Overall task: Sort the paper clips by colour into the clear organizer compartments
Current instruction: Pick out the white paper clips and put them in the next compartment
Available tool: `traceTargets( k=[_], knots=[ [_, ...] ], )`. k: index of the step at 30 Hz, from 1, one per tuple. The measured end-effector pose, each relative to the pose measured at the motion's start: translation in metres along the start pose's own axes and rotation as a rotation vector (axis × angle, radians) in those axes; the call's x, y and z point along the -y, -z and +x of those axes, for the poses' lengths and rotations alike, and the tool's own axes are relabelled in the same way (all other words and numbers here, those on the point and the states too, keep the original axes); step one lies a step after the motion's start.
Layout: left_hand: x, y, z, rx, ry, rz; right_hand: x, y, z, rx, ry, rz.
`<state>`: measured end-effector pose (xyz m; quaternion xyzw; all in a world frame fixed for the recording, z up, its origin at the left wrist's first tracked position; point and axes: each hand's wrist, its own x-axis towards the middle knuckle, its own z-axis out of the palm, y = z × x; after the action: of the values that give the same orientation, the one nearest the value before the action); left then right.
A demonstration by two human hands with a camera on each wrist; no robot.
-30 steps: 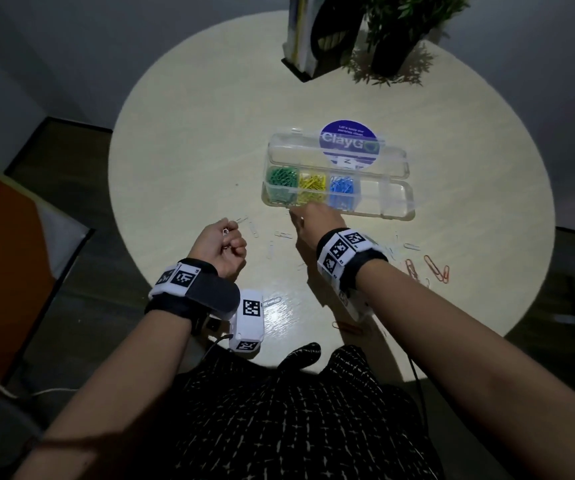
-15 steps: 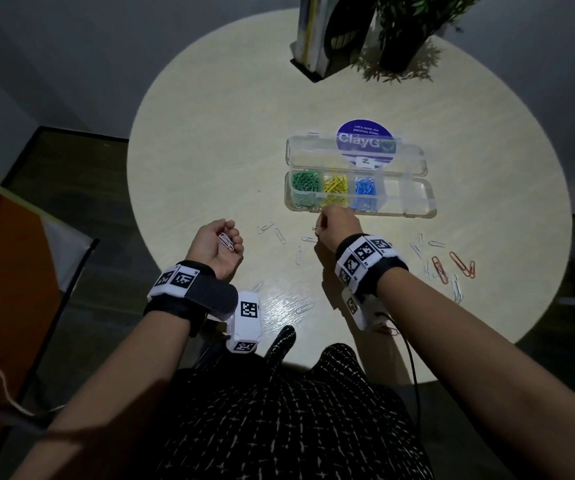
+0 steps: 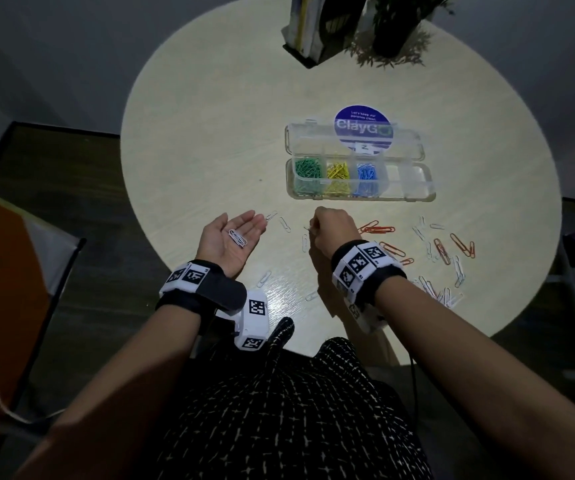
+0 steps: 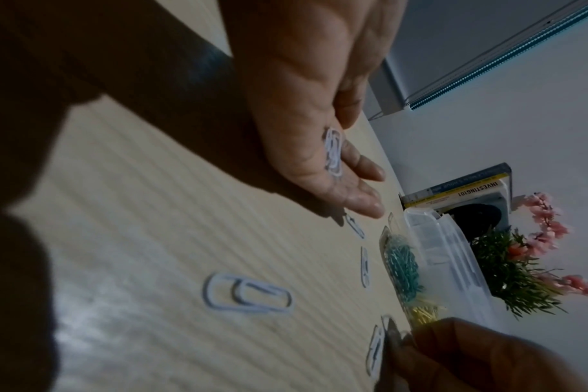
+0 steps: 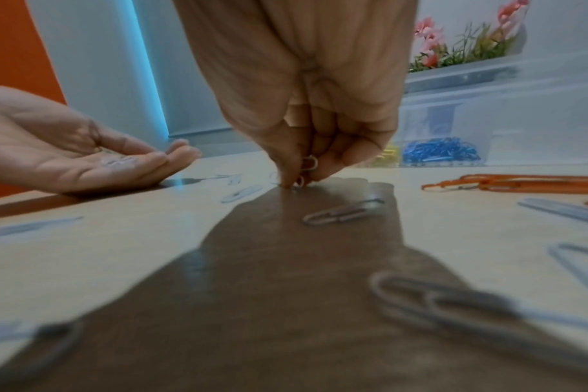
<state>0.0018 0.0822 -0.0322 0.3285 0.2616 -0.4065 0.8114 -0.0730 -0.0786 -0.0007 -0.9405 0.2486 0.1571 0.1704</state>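
Lying open at the centre right of the head view, the clear plastic organizer box [image 3: 360, 183] keeps green paper clips [image 3: 308, 169] in its leftmost compartment, yellow paper clips [image 3: 338, 173] in the next and blue paper clips [image 3: 367, 174] in the third; the compartments further right look bare, and its hinged lid [image 3: 352, 140] lies flat behind it. Below the box, the left hand [image 3: 229, 237] is turned palm up with fingers straight, its grip spread apart, and a few white paper clips [image 3: 237, 238] rest loose on the palm. Just right of it, the right hand [image 3: 336, 230] points fingers down, its grip pinched together on a white clip [image 5: 308, 162] at the round pale wooden surface [image 3: 210, 133]. More white clips [image 3: 447, 296] and orange paper clips [image 3: 376, 229] lie scattered along the lower right of the surface.
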Motion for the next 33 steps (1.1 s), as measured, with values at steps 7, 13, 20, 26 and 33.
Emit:
traceTargets(
  k=[7, 13, 20, 26, 33],
  knots=[
    [0.004, -0.001, 0.000, 0.005, 0.027, -0.047, 0.067, 0.002, -0.016, -0.088, 0.108, 0.466],
    [-0.002, 0.003, 0.005, -0.116, 0.108, 0.131, 0.063, 0.003, -0.010, -0.150, 0.039, 0.581],
    [-0.014, 0.006, 0.002, -0.095, 0.197, 0.247, 0.042, -0.010, 0.014, -0.074, -0.132, 0.284],
    [-0.023, 0.009, 0.003, -0.134, 0.145, 0.244, 0.051, -0.018, 0.021, -0.011, -0.018, 0.117],
    [-0.026, 0.012, 0.004, -0.193, 0.061, 0.193, 0.060, -0.008, 0.032, -0.009, 0.174, -0.029]
  ],
)
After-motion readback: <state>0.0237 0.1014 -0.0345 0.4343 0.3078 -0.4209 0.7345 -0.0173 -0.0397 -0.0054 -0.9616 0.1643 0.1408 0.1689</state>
